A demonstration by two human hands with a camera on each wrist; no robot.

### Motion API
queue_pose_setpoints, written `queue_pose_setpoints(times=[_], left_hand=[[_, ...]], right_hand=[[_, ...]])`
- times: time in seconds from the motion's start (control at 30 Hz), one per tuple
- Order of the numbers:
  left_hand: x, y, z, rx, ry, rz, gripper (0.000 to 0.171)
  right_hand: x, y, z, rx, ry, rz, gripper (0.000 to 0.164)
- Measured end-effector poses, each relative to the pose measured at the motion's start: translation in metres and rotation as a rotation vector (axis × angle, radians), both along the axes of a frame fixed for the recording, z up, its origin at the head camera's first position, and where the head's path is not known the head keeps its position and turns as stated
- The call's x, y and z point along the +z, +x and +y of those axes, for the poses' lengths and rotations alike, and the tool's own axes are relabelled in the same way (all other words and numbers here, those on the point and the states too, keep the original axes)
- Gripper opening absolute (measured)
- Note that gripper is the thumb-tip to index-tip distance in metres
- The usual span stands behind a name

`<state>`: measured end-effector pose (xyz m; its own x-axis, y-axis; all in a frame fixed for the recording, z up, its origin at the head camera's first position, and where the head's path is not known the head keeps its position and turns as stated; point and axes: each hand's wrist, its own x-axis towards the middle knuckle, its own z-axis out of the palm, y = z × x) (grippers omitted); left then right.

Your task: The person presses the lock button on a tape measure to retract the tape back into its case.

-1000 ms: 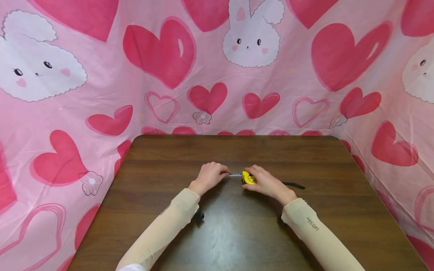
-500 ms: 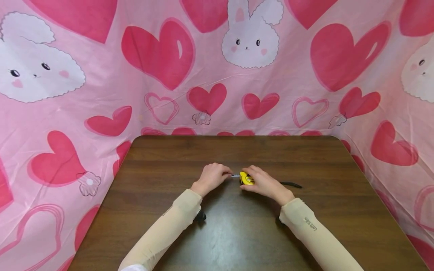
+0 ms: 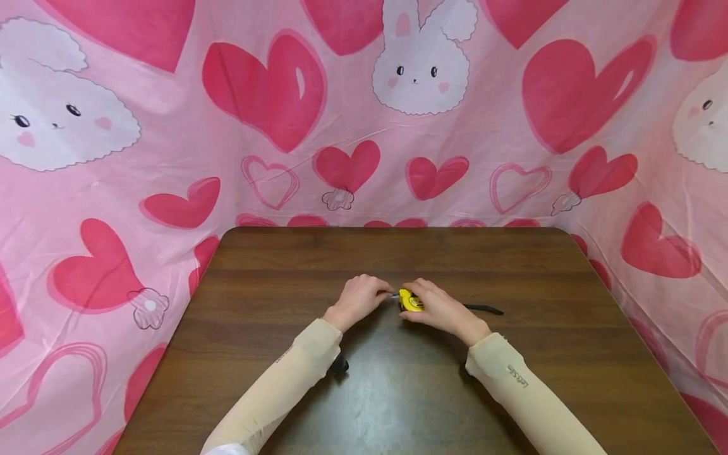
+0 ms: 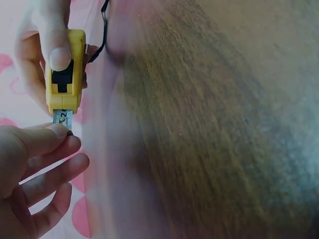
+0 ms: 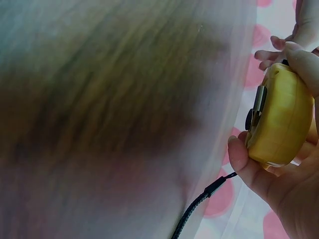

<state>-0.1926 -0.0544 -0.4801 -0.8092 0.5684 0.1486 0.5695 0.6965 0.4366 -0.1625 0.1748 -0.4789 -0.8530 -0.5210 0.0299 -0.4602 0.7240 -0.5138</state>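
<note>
My right hand (image 3: pixel 440 308) grips a yellow tape measure (image 3: pixel 411 301), its thumb lying at the black lock button (image 4: pixel 63 74) in the left wrist view. A short length of metal blade (image 4: pixel 63 117) sticks out of the case's mouth. Thumb and forefinger of my left hand (image 3: pixel 361 298) pinch the blade's end, while the other fingers are spread apart. From the case a black wrist strap (image 3: pixel 483 308) trails off to the right. A metal belt clip (image 5: pixel 258 102) shows on the case's side in the right wrist view.
Both hands are over the middle of a brown wooden table (image 3: pixel 375 404). Pink cloth (image 3: pixel 364 126) with hearts and rabbits hangs behind and along both sides. Dark wrist cameras (image 3: pixel 339 364) show under the sleeve cuffs.
The visible blade has become shorter. My right hand and the tape measure have shifted left, and my left hand slightly right, so the two are closer together.
</note>
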Motion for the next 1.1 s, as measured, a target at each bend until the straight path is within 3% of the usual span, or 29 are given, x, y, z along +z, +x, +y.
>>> queue_pose_setpoints(times=[0.33, 0.73, 1.1], left_hand=[[-0.0004, 0.0002, 0.0030, -0.020, 0.019, 0.021, 0.017], [-0.0049, -0.0028, 0.0029, -0.057, 0.091, -0.016, 0.016], [-0.0074, 0.0005, 0.0063, -0.006, 0.126, -0.011, 0.017]], right_hand=[[0.0004, -0.0005, -0.0049, 0.009, -0.006, -0.001, 0.068], [-0.0002, -0.0024, -0.0063, 0.012, 0.010, 0.021, 0.069], [0.0019, -0.0019, -0.0099, 0.004, 0.014, 0.029, 0.067]])
